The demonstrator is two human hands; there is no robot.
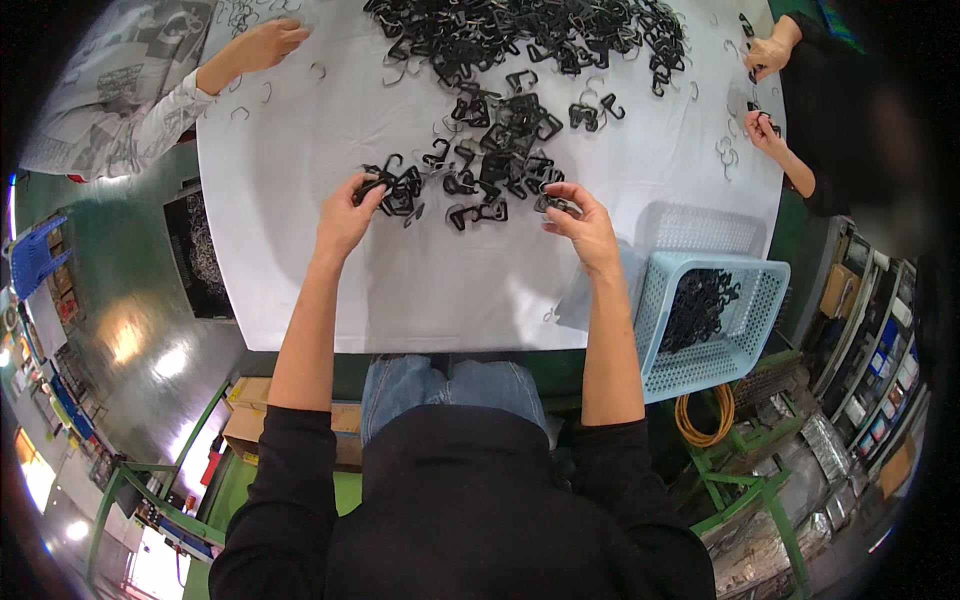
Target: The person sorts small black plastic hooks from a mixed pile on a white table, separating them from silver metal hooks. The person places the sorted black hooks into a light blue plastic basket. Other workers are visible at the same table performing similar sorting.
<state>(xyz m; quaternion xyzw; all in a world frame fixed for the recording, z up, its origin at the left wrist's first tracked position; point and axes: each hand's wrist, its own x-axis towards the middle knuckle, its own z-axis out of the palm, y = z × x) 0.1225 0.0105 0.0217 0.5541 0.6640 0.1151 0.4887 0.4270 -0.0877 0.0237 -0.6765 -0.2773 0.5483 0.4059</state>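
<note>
Black plastic hook-shaped clips with thin wire parts lie in a loose pile on the white-covered table. At the pile's left edge, my left hand closes its thumb and fingers on a black clip, with more clips touching the fingertips. On the right side, my right hand pinches another black clip between thumb and fingers, just off the pile's edge. Fingers partly cover both held clips, so their full shape is hidden.
A bigger heap of black clips spreads across the far side. At the right table edge sits a light blue perforated basket with black pieces inside. Co-workers' hands are at the left and right edges. Curved wires lie scattered.
</note>
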